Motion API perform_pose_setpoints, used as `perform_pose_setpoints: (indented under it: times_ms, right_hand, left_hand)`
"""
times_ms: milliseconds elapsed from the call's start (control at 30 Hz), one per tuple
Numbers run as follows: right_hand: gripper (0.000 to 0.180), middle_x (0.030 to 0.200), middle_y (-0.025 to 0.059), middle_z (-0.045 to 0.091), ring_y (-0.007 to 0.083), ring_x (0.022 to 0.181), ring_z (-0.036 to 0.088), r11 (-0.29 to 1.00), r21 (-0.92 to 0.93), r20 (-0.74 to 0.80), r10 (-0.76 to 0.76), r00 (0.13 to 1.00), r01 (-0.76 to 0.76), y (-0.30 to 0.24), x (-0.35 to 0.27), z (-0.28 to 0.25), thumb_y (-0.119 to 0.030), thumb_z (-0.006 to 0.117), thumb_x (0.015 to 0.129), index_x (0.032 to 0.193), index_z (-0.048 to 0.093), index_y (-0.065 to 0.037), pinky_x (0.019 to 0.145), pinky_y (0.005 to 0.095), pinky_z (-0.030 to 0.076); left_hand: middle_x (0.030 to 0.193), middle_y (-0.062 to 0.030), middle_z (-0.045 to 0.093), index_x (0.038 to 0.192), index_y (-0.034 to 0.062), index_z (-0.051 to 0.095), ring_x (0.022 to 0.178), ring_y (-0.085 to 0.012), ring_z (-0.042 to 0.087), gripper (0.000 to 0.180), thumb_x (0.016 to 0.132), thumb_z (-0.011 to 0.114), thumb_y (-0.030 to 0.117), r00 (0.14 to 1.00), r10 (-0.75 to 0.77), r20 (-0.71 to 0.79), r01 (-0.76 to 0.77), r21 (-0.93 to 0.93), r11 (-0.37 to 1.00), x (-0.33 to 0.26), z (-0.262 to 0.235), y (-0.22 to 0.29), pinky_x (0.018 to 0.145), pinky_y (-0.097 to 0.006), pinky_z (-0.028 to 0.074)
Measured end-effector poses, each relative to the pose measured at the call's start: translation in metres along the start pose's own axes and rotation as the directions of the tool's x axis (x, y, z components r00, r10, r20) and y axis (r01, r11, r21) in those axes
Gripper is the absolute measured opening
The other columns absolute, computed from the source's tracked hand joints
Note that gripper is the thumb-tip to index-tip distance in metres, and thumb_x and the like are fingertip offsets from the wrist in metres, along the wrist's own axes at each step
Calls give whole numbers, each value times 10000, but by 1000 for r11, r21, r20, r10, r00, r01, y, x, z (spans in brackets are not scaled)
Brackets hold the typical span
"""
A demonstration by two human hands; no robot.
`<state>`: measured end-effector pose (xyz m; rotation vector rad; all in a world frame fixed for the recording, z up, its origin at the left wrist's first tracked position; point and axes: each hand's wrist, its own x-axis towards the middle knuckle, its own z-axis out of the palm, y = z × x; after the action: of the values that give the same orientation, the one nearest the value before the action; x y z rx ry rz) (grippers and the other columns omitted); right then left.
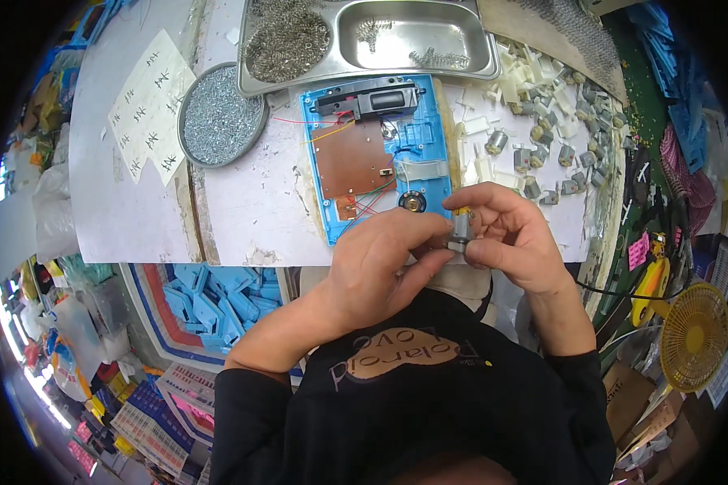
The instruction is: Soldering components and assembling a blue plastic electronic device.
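Observation:
Just off the near right corner of a blue plastic housing, my two hands meet around a small silver motor with a yellowish end. My right hand pinches it between thumb and forefinger. From the other side, my left hand has its thumb and fingertips closed at the motor's lower part, which they partly hide. The housing lies open-side up, with a brown circuit board, a black module, a round speaker and thin coloured wires.
Loose motors and white plastic parts are scattered to the right. Behind the housing sits a metal tray with springs; a round dish of screws stands left. Blue pieces fill a box below. A yellow fan is at right.

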<state>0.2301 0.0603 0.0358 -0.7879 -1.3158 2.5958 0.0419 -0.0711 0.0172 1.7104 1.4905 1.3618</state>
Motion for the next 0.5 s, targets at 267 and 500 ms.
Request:
perform_pose_setpoints:
  times_ms: [267, 500]
  right_hand:
    - [436, 952, 68, 689, 150, 753, 625, 583, -711, 60, -507, 860, 394, 6, -1, 4, 10, 806, 787, 1199, 667, -27, 676, 267, 491]
    - [421, 954, 124, 693, 284, 749, 662, 102, -812, 354, -698, 623, 575, 1, 4, 5, -21, 858, 697, 1081, 689, -44, 624, 345, 530]
  left_hand:
    - [950, -121, 711, 1107, 6, 635, 824, -258, 718, 360, 794, 798, -64, 998, -25, -65, 19, -91, 996, -1, 3, 0, 699, -343, 568]
    - [987, -144, 713, 1046, 5, 635, 855, -267, 708, 282, 811, 746, -102, 999, 22, -40, -23, -42, 999, 2, -4, -3, 738, -336, 567]
